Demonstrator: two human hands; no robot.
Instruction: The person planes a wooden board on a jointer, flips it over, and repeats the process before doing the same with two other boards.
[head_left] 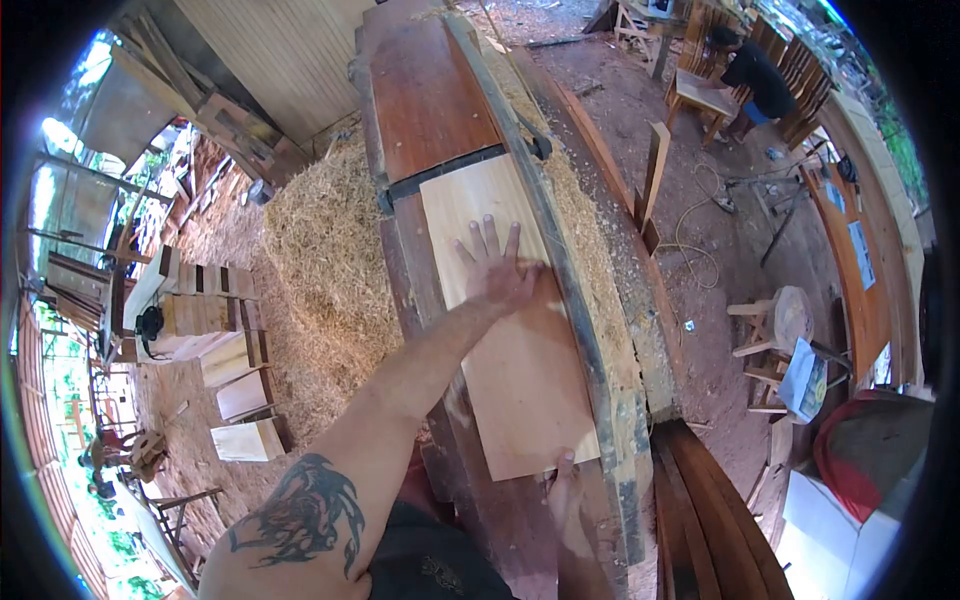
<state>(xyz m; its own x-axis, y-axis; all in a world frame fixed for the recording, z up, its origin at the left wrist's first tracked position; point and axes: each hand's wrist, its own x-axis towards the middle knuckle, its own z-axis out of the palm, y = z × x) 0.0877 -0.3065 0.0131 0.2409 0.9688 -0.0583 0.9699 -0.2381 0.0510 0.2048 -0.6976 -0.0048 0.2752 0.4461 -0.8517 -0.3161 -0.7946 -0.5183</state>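
Observation:
A pale, flat wooden board [520,365] lies lengthwise on a long, narrow wooden bed [440,105] that has a dark crosswise bar [447,172] at the board's far end. My left hand [497,275] presses flat on the board's upper half, its fingers spread and palm down. At the near end, my right hand [566,500] grips the board's edge with the thumb up against it; its other fingers are hidden. Along the board's right side runs a long, dark-edged rail [565,250].
Wood shavings [325,240] are heaped left of the bed. Pale wood blocks [225,365] stand further left. Dark curved planks [715,515] lie at lower right, near a stool [780,320]. Another person [755,80] bends over a wooden chair [705,95] at upper right.

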